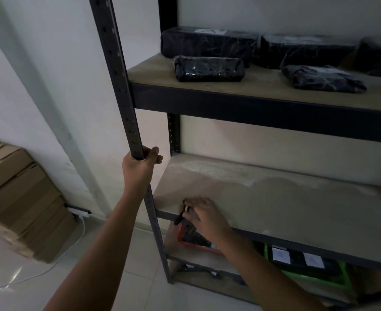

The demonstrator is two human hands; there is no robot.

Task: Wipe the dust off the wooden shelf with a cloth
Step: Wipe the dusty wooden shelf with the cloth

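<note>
The left hand (pixel 140 163) is clamped around the rack's upright post (pixel 115 72); the right hand (pixel 204 213) presses a dark cloth (pixel 181 215), seemingly bunched, at the wooden shelf (pixel 274 203) front-left edge. A hasty sweep could drop dust onto the bins (pixel 308 265) beneath. The shelf's long axis runs rightward from the hands.
</note>
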